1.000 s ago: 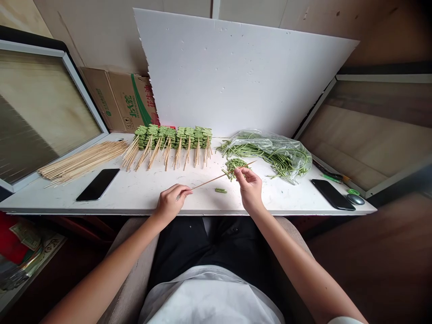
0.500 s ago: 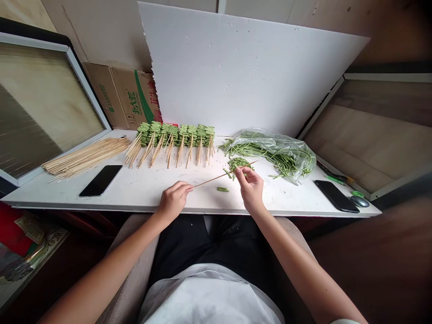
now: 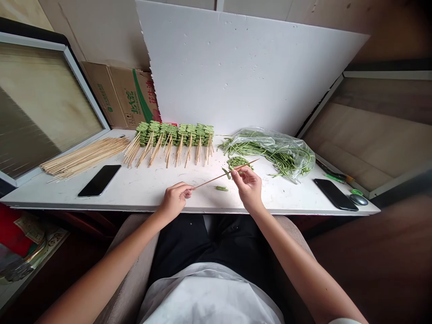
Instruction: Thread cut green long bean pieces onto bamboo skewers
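Note:
My left hand pinches one end of a thin wooden skewer, which slants up to the right. On the skewer, beside my right fingers, sits a short green bean piece. My right hand is closed around the bean and skewer near the pointed end, which sticks out past the fingers. Below the skewer a few cut bean pieces lie together on the white table. Behind my right hand is a small pile of cut beans, partly covered by the fingers.
Stacked bean skewers stand along the back, with loose skewers and a phone at left. Long beans in a plastic bag, another phone and a mouse are at right. A white board stands behind.
The bean piece by my right fingers has turned steeper and shows more clearly. My right hand has shifted slightly left, and my left hand still holds the skewer.

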